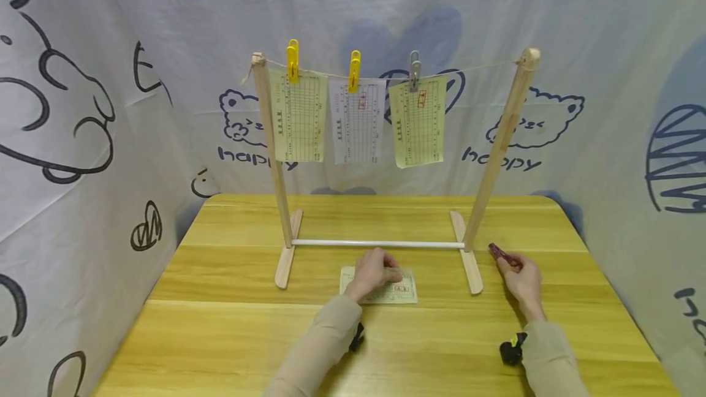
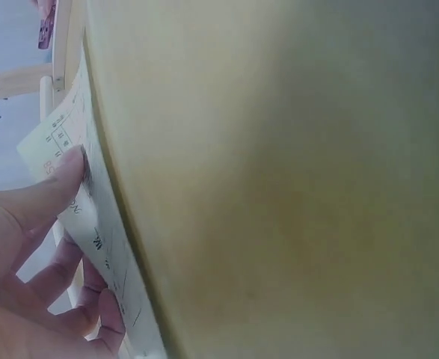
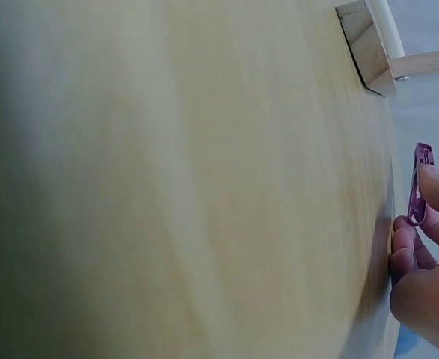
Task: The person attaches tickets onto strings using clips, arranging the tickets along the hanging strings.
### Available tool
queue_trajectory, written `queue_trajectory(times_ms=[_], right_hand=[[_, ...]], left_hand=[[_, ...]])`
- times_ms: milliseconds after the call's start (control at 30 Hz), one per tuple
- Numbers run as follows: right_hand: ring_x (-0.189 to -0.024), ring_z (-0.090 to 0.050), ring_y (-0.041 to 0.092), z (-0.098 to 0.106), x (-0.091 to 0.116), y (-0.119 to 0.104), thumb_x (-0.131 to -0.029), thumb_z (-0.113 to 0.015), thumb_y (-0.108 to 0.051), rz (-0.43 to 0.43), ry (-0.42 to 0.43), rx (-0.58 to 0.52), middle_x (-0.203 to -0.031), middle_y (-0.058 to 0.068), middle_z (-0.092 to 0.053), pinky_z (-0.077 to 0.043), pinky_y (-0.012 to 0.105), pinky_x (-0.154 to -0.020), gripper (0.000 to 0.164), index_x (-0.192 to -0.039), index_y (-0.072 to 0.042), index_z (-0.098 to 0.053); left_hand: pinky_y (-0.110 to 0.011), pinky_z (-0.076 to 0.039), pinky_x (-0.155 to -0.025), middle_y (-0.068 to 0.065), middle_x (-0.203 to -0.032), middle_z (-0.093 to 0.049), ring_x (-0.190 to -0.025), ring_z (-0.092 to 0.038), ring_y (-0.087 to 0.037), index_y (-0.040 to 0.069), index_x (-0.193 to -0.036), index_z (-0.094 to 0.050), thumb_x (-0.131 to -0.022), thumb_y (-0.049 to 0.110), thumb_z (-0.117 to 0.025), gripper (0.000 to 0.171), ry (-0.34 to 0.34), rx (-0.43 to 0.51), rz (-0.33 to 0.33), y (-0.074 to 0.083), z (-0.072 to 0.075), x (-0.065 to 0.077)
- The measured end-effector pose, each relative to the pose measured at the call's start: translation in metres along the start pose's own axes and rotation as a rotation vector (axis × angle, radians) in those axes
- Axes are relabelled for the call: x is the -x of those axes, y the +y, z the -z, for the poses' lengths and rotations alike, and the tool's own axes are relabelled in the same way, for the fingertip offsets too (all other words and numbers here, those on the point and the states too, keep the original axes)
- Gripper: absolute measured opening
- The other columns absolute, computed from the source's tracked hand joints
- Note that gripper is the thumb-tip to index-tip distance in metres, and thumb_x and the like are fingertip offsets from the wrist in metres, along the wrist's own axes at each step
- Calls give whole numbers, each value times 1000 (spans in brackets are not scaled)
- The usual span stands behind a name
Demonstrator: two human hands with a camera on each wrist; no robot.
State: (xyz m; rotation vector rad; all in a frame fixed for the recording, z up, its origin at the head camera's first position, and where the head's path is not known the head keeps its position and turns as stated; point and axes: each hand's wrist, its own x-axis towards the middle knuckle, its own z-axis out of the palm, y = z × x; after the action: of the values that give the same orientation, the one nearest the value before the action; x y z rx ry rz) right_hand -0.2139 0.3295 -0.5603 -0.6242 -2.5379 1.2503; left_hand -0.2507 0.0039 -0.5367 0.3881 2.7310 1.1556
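My left hand [image 1: 375, 272] is over a pale green printed slip [image 1: 407, 290] near the table's middle. In the left wrist view the thumb lies across the printed face of the slip [image 2: 92, 217], one finger runs behind its edge, and part of the paper bends up. Off to the right, just outside the rack's foot, my right hand [image 1: 523, 280] holds a dark purple clothespin [image 1: 499, 253] between thumb and fingers. That clothespin [image 3: 421, 183] points away from the palm in the right wrist view, the other fingers curled low by the tabletop.
A wooden rack [image 1: 504, 139] with a white crossbar [image 1: 380, 243] stands on the table [image 1: 231, 323]. From its string hang two green slips [image 1: 300, 121] and a white slip [image 1: 357, 127], held by two yellow clothespins [image 1: 354, 72] and a grey clothespin [image 1: 415, 72]. Patterned cloth surrounds the table.
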Motion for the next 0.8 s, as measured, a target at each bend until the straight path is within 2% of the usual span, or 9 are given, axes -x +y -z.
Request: queue_trajectory(times_ms=[100,400,633,733,800], right_hand=[[-79,-48,12,0,0,-2,-102,-59,-19,-5,-11,0,-104,20,-62,-37,18,-61,35,-126,6,-62],[-84,-48,13,3,1,-7,-105,-53,-29,-38,-38,-27,-107,18,-60,-38,17,-63,44,-132,5,-57],[-87,-49,10,4,4,-10,-105,-50,-31,-34,35,-83,-116,23,-63,-36,12,-65,46,-131,5,-60],[-91,-50,13,5,6,-10,-106,-48,-34,-38,52,-108,-122,26,-62,-35,10,-66,48,-132,5,-60],[-92,-50,10,5,6,-9,-106,-46,-36,-41,58,-125,-126,27,-62,-35,9,-67,51,-134,5,-59]], left_hand=[[-31,-54,-75,0,-87,-76,-79,-64,-13,13,-87,-78,-82,23,-85,13,9,0,3,-2,2,-1],[-23,-52,-65,-4,-85,-77,-71,-63,-10,10,-87,-79,-83,22,-83,14,90,39,-51,-4,9,-1],[-24,-55,-70,-4,-88,-79,-76,-69,-11,11,-90,-80,-86,25,-80,15,178,65,-85,4,14,-1],[-23,-55,-69,-5,-89,-80,-77,-70,-12,11,-94,-81,-87,27,-79,17,224,70,-92,6,16,-1],[-21,-55,-68,-6,-90,-80,-77,-71,-13,9,-95,-80,-88,26,-78,19,245,87,-100,8,17,-1]])
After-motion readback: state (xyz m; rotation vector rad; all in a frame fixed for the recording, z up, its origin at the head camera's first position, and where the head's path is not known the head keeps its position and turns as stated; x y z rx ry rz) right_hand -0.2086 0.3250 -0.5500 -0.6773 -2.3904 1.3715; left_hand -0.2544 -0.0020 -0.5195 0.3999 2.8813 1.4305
